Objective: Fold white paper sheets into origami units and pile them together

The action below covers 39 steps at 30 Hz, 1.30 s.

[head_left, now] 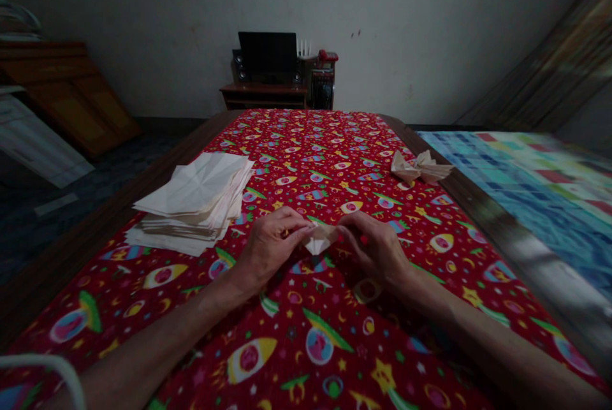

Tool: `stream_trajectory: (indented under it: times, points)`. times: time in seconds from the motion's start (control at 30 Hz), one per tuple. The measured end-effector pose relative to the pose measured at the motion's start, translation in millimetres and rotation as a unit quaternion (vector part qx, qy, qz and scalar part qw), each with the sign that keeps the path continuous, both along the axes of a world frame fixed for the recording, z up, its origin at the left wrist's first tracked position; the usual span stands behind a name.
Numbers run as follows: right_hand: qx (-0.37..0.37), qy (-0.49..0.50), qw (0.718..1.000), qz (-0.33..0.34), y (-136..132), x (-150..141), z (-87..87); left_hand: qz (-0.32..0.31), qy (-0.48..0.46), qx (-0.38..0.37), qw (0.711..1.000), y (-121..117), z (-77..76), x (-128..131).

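Between my two hands, low over the red patterned cloth, is a small piece of folded paper (319, 241), pale and creased into pleats. My left hand (277, 238) pinches its left end between thumb and fingertips. At the opposite end my right hand (375, 243) pinches it the same way. A stack of creased paper sheets (201, 187) lies to the left of my left hand. Pleated folded paper pieces (421, 166) rest at the right edge of the cloth, beyond my right hand.
The red cloth (329, 340) with rockets and stars covers a long wooden table (507, 263). A bed with a blue checked cover (526, 187) stands at the right. A monitor (268, 51) sits on a small desk by the far wall. A white cable (52, 362) curves in at lower left.
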State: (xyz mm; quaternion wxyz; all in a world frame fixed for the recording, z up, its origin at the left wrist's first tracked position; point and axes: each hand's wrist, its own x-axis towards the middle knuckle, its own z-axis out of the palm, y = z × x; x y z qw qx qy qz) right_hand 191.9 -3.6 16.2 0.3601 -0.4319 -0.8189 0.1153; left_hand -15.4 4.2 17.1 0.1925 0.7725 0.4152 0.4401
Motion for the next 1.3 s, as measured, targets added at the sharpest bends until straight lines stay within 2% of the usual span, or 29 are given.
stream_trajectory:
  times: [0.23, 0.33, 0.53, 0.63, 0.73, 0.8, 0.87, 0.93, 1.0, 1.13, 1.3]
  points:
    - [-0.038, 0.01, 0.995, -0.087, 12, 12, -2.9, 0.084, 0.011, -0.028, 0.996, 15, -3.1, -16]
    - [-0.058, 0.01, 0.993, -0.107, 18, 17, -4.9, 0.088, 0.046, -0.037, 0.994, 19, -4.7, -22]
    - [-0.127, -0.078, 0.982, -0.112, 24, 20, -6.9, 0.054, 0.15, -0.033, 0.987, 25, -15.6, -23]
    - [-0.13, -0.134, 0.975, -0.121, 24, 19, -6.2, 0.088, 0.215, -0.016, 0.973, 25, -21.7, -19]
    - [-0.125, -0.16, 0.97, -0.131, 24, 17, -5.1, 0.128, 0.244, 0.027, 0.961, 20, -20.7, -15]
    - [-0.12, -0.164, 0.97, -0.133, 24, 16, -5.1, 0.104, 0.265, 0.086, 0.955, 14, -16.1, -12]
    - [-0.114, -0.168, 0.97, -0.134, 23, 15, -5.7, 0.027, 0.31, 0.137, 0.941, 9, -10.9, -9]
    - [-0.108, -0.175, 0.969, -0.137, 23, 15, -6.6, -0.059, 0.355, 0.157, 0.92, 5, -7.8, -7]
    - [-0.103, -0.181, 0.968, -0.142, 23, 14, -7.1, -0.107, 0.381, 0.156, 0.905, 3, -8.0, -5]
    - [-0.099, -0.195, 0.964, -0.154, 23, 14, -6.8, -0.131, 0.403, 0.132, 0.896, 2, -14.7, -5]
    - [-0.082, -0.22, 0.958, -0.167, 19, 13, -7.4, -0.14, 0.384, 0.084, 0.909, 2, -23.5, -10]
